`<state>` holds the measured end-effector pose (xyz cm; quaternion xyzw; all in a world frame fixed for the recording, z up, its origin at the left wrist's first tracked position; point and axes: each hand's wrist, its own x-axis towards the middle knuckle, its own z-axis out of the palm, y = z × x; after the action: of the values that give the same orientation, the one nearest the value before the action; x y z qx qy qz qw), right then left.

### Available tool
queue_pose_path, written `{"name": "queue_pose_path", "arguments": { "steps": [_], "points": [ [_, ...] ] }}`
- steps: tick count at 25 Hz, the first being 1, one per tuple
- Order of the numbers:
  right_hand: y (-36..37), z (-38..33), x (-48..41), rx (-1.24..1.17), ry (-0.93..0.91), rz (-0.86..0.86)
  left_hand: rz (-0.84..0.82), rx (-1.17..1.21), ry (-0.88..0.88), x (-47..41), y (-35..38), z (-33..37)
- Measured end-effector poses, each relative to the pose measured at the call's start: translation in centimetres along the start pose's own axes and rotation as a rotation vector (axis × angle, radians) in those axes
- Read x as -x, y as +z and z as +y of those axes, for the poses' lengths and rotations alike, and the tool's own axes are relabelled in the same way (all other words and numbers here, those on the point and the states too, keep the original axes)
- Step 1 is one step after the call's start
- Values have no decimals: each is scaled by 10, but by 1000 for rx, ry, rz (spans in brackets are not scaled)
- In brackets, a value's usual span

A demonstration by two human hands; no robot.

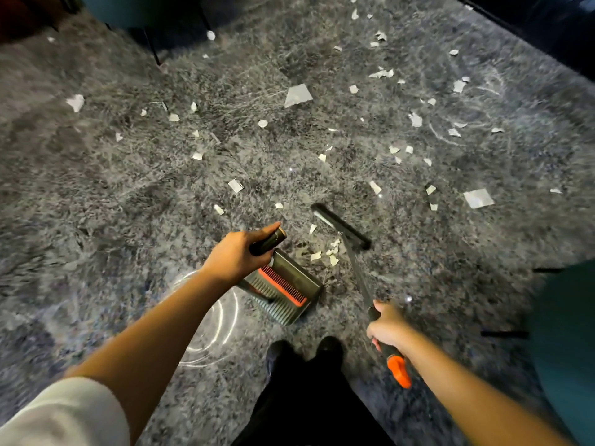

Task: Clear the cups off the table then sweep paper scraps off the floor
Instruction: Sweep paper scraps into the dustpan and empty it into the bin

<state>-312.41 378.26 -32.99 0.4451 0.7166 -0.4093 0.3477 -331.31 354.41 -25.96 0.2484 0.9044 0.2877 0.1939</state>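
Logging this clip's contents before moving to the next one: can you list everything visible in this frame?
paper scraps: many, white, scattered over the carpet, a few between dustpan and broom head
dustpan: one, dark grey with red comb, ahead of the shoes
broom: one, black head, grey pole, orange end, head right of the dustpan
carpet: one, mottled grey, whole floor
teal object: one, right edge, blurred
shoes: two, black, bottom centre
left hand: one, grips the dustpan handle
right hand: one, grips the broom pole

You're in an office-like room, mottled grey carpet floor (112, 194) underfoot, teal chair on thin black legs (566, 317) at your right, second teal chair (135, 8) ahead.
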Motion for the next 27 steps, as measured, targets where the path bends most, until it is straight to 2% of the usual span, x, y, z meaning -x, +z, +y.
{"name": "queue_pose_path", "arguments": {
  "steps": [6,10,16,21,24,27],
  "points": [
    [9,-3,59,56,-22,-162,-24,50,26,-5,-2,-2],
    [-9,-10,99,-5,-48,-322,-49,85,34,-5,-7,-6],
    [-27,-30,127,-178,-35,-348,-48,9,26,7,-20,-19],
    [-26,-73,117,-94,-116,-278,140,102,-122,21,-54,-64],
    [-30,-118,92,-123,-129,-232,262,158,-181,29,-79,-93],
    [-32,-172,63,-55,-162,-225,367,205,-237,34,-98,-121]
  ]
}}
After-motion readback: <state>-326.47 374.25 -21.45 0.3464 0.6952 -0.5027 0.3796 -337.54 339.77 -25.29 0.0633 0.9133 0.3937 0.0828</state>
